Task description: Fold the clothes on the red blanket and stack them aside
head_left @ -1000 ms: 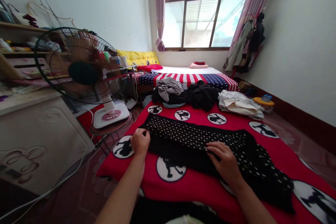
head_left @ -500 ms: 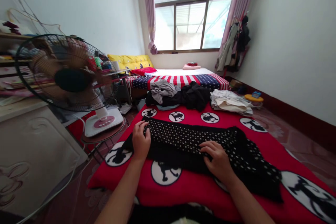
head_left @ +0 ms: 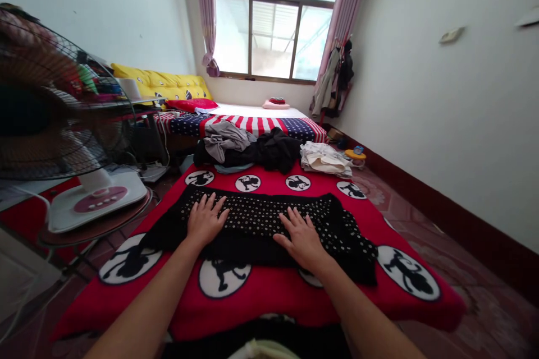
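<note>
A black garment with white dots [head_left: 252, 214] lies spread across a red blanket [head_left: 177, 314] patterned with black figures in white circles. Its near edge and left end are plain black; I cannot make out its exact kind. My left hand [head_left: 206, 219] rests flat on its left part, fingers spread. Toward the right part, my right hand [head_left: 301, 235] also lies palm down on the dotted cloth, fingers apart. Neither hand grips the fabric. Another black cloth [head_left: 189, 342] shows at the bottom edge, partly cut off.
Behind the garment are a grey garment [head_left: 225, 140], a black clothes heap [head_left: 278, 148] and a stack of white clothes [head_left: 326, 158]. An electric fan [head_left: 101, 196] stands on a round stool at left. Farther back is a bed [head_left: 252, 123] below the window.
Both hands have flattened, with fingers spread on the dotted cloth. My left hand sits farther from the garment's left end. The view has turned right.
</note>
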Demonstrator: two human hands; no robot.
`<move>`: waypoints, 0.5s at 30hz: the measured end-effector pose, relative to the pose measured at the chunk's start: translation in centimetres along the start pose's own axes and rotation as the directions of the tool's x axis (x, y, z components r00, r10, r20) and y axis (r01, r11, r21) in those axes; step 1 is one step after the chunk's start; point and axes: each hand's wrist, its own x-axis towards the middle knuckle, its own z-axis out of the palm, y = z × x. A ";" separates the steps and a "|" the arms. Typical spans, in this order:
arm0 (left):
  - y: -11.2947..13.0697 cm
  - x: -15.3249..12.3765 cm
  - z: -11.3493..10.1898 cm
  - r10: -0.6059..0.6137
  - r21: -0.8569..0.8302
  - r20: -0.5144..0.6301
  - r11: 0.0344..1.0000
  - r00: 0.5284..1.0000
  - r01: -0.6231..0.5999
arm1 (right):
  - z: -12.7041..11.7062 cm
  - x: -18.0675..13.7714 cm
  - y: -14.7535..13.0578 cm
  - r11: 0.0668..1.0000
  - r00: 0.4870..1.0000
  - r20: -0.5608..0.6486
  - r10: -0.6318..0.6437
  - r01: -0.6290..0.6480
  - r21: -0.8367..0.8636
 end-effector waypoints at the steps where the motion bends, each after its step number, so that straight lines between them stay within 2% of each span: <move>1: 0.0 0.0 0.0 0.009 0.013 -0.007 1.000 1.000 -0.009 | -0.3 0.3 -0.2 1.000 1.000 -0.002 0.030 -0.030 -0.006; 4: 0.0 -0.1 -0.1 0.025 0.031 -0.028 0.999 0.999 -0.024 | -0.4 0.8 -0.3 0.994 0.994 -0.054 0.096 -0.098 -0.051; 10: 0.2 -0.3 -0.7 0.005 -0.020 -0.010 1.000 1.000 -0.005 | 2.9 0.6 1.1 0.976 0.990 -0.094 0.109 -0.125 -0.180; 13: -0.8 -0.3 -1.2 0.000 -0.012 0.025 1.000 1.000 0.000 | 3.8 0.6 1.6 0.974 0.986 -0.150 0.073 -0.103 -0.203; 15: -2.1 -0.5 -1.6 -0.062 0.019 0.038 0.998 0.997 0.061 | 3.9 0.6 1.7 0.973 0.982 -0.177 0.057 -0.095 -0.212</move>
